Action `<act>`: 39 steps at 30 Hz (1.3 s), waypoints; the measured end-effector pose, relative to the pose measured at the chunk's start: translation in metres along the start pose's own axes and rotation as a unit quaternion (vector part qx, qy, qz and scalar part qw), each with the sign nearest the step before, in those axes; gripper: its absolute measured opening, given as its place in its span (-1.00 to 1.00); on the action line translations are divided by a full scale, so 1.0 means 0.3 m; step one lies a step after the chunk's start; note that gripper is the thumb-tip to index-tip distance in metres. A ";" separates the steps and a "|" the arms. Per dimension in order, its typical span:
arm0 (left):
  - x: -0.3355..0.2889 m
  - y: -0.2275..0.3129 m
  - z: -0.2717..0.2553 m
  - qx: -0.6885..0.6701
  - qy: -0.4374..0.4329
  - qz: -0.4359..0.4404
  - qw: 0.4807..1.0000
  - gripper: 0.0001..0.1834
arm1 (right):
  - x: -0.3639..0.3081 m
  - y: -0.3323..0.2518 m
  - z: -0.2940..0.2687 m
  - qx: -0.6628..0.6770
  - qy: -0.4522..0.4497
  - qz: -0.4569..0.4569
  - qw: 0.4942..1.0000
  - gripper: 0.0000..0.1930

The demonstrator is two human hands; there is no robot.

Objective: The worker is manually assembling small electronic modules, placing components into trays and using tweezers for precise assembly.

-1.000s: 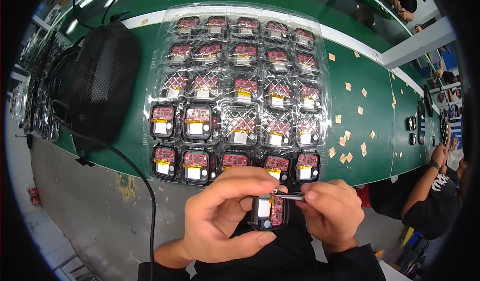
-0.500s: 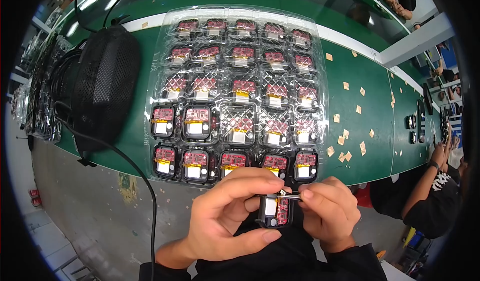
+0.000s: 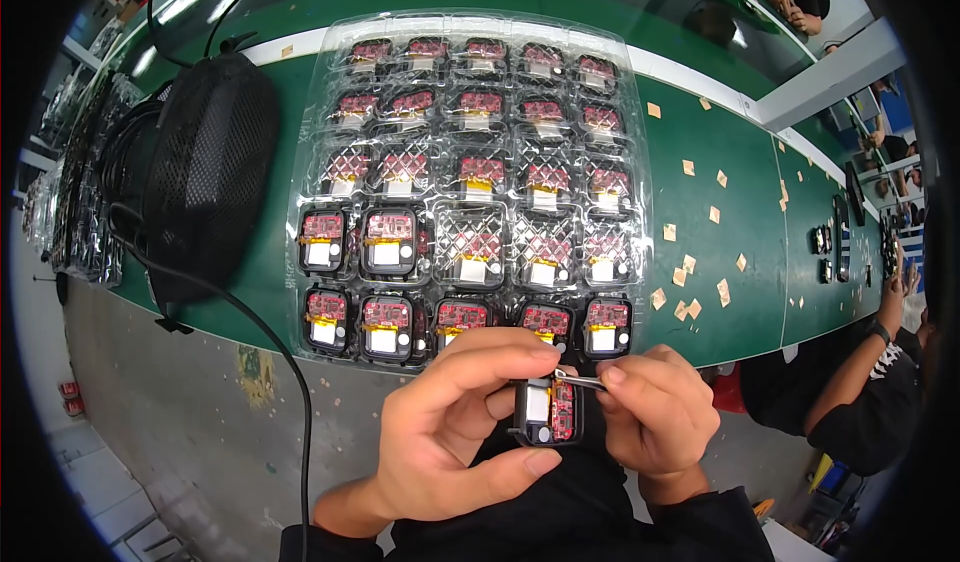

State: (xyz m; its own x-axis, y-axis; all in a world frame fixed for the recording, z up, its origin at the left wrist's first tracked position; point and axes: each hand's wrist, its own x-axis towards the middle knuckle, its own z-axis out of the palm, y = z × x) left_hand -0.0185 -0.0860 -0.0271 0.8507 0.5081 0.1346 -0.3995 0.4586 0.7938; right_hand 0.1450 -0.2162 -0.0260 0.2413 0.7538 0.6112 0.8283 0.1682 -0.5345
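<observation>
My left hand [image 3: 430,437] grips a small black case [image 3: 524,432] between thumb and fingers, in front of my body. Inside the case show a white rectangular battery [image 3: 537,403], a red circuit board [image 3: 563,417] and a small pale disc. Pinched in my right hand [image 3: 660,422] is a pair of metal tweezers [image 3: 583,381]. Their tip reaches the upper edge of the case, beside my left index fingertip. Whether anything sits between the tips is too small to tell.
A clear plastic tray [image 3: 641,152] on the green table [image 3: 720,292] carries rows of similar cases. A black mesh bag [image 3: 210,162] stands at the left, with a cable [image 3: 300,402] hanging down. Small tan squares [image 3: 724,293] lie scattered at the right. A co-worker's arm [image 3: 850,387] appears far right.
The tweezers' tip has shifted slightly up and left, to the case's upper edge. The case itself has moved a little up and left. Both hands keep their holds.
</observation>
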 end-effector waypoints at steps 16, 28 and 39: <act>-0.003 0.014 0.008 0.060 0.010 0.002 0.998 -0.35 | -0.006 -0.011 0.008 -0.010 -0.004 0.044 0.999 -0.72; -0.008 0.012 0.010 0.088 0.023 0.019 0.996 -0.37 | -0.013 -0.015 0.015 0.013 -0.001 0.052 0.999 -0.71; -0.013 0.025 0.028 0.165 0.047 0.010 0.985 -0.37 | -0.018 -0.030 0.021 -0.044 0.000 0.022 0.999 -0.74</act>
State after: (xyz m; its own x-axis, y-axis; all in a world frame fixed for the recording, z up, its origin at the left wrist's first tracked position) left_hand -0.0221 -0.0906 -0.0167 0.8020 0.5874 0.1087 -0.2694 0.1931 0.9435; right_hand 0.1331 -0.2178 -0.0280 0.2789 0.7596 0.5876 0.8582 0.0775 -0.5075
